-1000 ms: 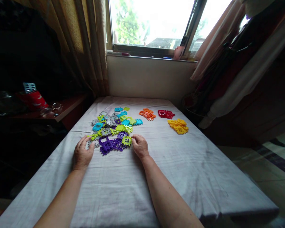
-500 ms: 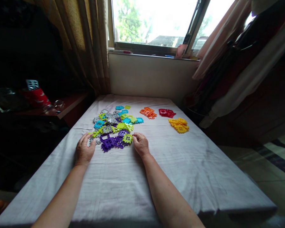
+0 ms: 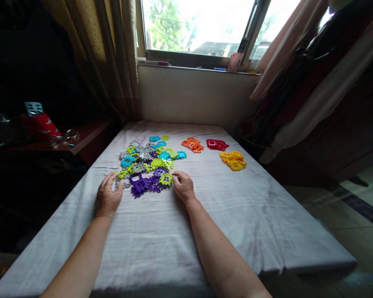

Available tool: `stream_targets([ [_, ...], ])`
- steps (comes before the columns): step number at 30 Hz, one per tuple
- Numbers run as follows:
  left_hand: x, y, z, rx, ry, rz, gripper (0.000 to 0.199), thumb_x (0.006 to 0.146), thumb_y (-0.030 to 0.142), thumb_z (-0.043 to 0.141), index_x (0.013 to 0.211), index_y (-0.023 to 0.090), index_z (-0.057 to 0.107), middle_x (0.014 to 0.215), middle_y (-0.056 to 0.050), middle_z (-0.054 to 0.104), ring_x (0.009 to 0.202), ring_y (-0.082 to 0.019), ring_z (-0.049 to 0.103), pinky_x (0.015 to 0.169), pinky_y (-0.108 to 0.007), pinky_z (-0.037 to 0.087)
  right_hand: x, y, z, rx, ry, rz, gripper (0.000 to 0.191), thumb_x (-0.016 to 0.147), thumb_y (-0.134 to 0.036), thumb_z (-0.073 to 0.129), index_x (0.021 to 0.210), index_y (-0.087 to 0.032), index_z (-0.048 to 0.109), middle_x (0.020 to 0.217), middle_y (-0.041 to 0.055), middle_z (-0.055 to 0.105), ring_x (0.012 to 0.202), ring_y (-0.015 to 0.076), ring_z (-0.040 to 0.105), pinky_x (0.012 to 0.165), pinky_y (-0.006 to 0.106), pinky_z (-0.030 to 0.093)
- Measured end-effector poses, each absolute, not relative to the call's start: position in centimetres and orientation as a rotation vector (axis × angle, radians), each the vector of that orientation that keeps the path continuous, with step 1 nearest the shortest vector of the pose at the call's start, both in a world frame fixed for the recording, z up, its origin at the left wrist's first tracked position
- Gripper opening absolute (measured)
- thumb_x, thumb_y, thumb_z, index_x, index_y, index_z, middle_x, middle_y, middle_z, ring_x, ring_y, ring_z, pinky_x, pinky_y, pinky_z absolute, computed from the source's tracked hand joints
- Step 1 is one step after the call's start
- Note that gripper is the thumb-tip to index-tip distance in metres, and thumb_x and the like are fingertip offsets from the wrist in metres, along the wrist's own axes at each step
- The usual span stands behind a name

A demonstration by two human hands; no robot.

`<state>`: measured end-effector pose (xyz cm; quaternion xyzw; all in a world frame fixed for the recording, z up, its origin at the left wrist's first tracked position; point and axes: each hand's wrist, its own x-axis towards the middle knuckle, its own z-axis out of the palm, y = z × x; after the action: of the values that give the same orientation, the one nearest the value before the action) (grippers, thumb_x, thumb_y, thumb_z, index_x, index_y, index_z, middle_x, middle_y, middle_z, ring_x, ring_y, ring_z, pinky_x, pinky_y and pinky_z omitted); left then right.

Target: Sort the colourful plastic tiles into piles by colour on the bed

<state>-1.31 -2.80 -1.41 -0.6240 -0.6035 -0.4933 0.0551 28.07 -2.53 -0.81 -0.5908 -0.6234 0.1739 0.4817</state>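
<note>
A mixed heap of flat, notched plastic pieces in grey, blue, lime and purple lies on the cloth-covered table [image 3: 161, 231]. My left hand [image 3: 110, 194] rests at the heap's left edge, thumb and fingers apart, beside grey and lime pieces. At the right edge, my right hand [image 3: 183, 186] has its fingers curled next to a lime window piece [image 3: 165, 179]; whether it grips anything is hidden. Purple pieces [image 3: 139, 185] lie between the hands. Farther right are separate piles of orange [image 3: 192, 145], red [image 3: 216, 144] and yellow pieces [image 3: 233, 160].
A dark side table [image 3: 90, 134] at the left holds a red container [image 3: 42, 125] and eyeglasses [image 3: 65, 138]. Behind the table are a wall and a window sill with a pink cup [image 3: 235, 61]. Clothes hang at the right.
The whole view has shifted slightly. Both hands keep nearly the same places beside the heap, and no piece has visibly moved.
</note>
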Motion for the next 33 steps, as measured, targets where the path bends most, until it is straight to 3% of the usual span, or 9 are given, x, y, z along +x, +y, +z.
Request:
stream_targets([
  [9,-1.2,-3.0,-1.3,-1.896,-1.847,-1.528,0.036,0.084,0.041,0.055,0.109,0.019,0.067,0.126,-0.015,0.066,0.118,-0.029,0.063,0.11,-0.049,0.045,28.1,-2.8,-0.6,-1.453,-1.59,0.411,0.019,0.081,-0.024,0.065,0.097,-0.023,0.075,0.11,0.0058,0.075,0.106,0.0206,0.066,0.101,0.036,0.05],
  [20,-1.2,-2.9,-1.4,-1.895,-1.821,-1.541,0.034,0.084,0.039,0.055,0.108,0.018,0.067,0.123,-0.015,0.067,0.117,-0.03,0.062,0.11,-0.049,0.045,27.8,-3.6,-0.3,-1.48,-1.763,0.396,0.035,0.075,-0.034,0.078,0.108,-0.027,0.072,0.128,0.0066,0.067,0.121,0.0241,0.06,0.106,0.041,0.045],
  [33,-1.2,-3.0,-1.3,-1.909,-1.865,-1.538,0.034,0.084,0.039,0.056,0.111,0.02,0.067,0.127,-0.013,0.065,0.119,-0.028,0.062,0.112,-0.047,0.044,27.6,-3.9,0.2,-1.521,-1.788,0.37,0.029,0.075,-0.026,0.078,0.104,-0.028,0.074,0.124,0.0045,0.069,0.117,0.0229,0.063,0.102,0.039,0.047],
])
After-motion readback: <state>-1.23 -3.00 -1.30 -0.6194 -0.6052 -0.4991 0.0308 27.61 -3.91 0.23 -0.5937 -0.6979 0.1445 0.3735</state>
